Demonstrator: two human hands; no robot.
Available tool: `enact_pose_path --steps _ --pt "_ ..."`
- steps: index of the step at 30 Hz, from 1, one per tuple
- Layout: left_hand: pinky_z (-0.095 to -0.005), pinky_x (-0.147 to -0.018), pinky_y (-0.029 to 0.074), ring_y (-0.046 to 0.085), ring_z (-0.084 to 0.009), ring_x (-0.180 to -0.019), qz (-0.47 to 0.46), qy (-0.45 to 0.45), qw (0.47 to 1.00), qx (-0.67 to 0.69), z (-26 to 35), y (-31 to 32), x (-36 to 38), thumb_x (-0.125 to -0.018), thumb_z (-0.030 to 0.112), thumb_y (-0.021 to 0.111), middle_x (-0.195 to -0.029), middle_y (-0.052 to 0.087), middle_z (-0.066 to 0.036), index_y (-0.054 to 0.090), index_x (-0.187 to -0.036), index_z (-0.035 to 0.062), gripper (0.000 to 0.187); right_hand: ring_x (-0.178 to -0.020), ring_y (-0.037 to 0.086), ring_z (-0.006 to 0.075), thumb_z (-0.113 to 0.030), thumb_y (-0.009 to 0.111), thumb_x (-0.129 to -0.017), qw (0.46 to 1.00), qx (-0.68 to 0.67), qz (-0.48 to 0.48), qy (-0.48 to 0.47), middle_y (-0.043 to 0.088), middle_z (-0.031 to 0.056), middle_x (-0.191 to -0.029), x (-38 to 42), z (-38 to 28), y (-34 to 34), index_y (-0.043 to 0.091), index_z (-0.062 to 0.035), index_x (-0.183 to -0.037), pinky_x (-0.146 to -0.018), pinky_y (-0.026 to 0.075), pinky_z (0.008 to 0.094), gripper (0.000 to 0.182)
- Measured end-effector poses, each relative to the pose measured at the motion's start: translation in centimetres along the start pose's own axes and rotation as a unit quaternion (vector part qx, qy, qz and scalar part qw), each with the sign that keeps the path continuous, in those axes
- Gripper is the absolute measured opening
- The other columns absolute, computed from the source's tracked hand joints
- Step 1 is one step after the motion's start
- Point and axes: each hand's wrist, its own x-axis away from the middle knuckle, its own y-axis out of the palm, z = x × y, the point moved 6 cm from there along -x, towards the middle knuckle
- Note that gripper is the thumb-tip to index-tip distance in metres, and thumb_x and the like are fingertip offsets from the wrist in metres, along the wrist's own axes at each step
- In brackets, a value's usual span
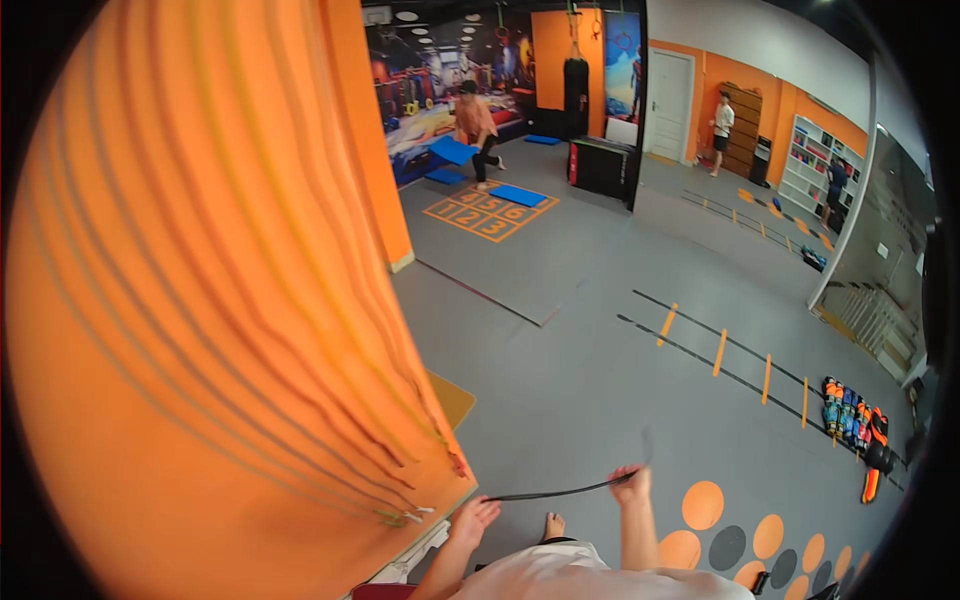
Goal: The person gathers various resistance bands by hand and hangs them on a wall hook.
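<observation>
A dark, thin cord (555, 493) stretches between my two hands, low in the view in front of my light shirt. My left hand (474, 522) is at the cord's left end, with the cord at its thumb and fingertips. My right hand (630, 484) is closed around the other end, and a blurred bit of cord sticks up beyond it. Close to my left hand, several long coloured cords (270, 300) hang down the orange wall (150, 420). Below the cord, a bare foot (555, 525) shows on the grey floor.
A floor ladder (720, 352) lies to the right, beside a row of colourful gear (850, 415). Orange and grey dots (703, 505) mark the floor. Farther off, a person (475, 125) carries a blue mat (453, 150) near a numbered grid (468, 216). A mirror (720, 215) reflects people.
</observation>
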Motion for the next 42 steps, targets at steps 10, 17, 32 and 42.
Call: enact_pose_path --steps 10,17,32,42 --pt "-0.0407 -0.091 0.045 0.057 -0.0274 -0.104 0.098 -0.148 0.951 0.254 -4.2 7.7 -17.5 -0.092 0.011 0.039 -0.109 0.057 -0.016 0.045 -0.107 -0.0001 0.020 -0.056 0.043 0.0142 -0.012 0.033 -0.095 0.992 -0.118 0.022 0.050 0.044 0.0002 -0.062 -10.4 -8.9 2.5 0.045 -0.0113 -0.083 -0.065 0.041 0.0341 0.017" --pt "-0.0361 -0.087 0.048 0.060 -0.0213 -0.098 0.055 -0.080 0.954 0.283 -2.3 14.3 -29.6 -0.094 0.011 0.038 -0.101 0.063 -0.011 0.055 -0.102 -0.0006 0.022 -0.068 0.050 0.0167 -0.021 0.030 -0.098 0.990 -0.135 0.005 -0.027 0.049 0.0029 -0.073 -14.8 -17.1 5.9 0.045 -0.0108 -0.090 -0.078 0.046 0.0386 0.019" --pt "-0.0307 -0.090 0.047 0.057 -0.0184 -0.097 -0.011 0.024 0.982 0.188 9.7 34.0 -57.9 -0.096 0.019 0.041 -0.101 0.061 -0.009 0.054 -0.099 -0.0003 0.024 -0.095 0.055 0.0269 -0.013 0.035 -0.096 0.994 -0.068 -0.033 -0.081 0.052 0.0113 -0.095 -32.6 -22.6 24.9 0.044 -0.0049 -0.092 -0.089 0.048 0.0448 0.013" --pt "-0.0286 -0.087 0.048 0.058 -0.0170 -0.094 0.030 -0.023 0.984 0.176 9.5 45.3 -73.1 -0.097 0.019 0.038 -0.101 0.062 -0.008 0.054 -0.100 0.0009 0.024 -0.091 0.057 0.0238 -0.012 0.037 -0.095 0.978 -0.175 0.091 -0.071 0.054 0.0092 -0.094 -49.7 -27.3 31.9 0.043 -0.0040 -0.099 -0.085 0.050 0.0416 0.011"
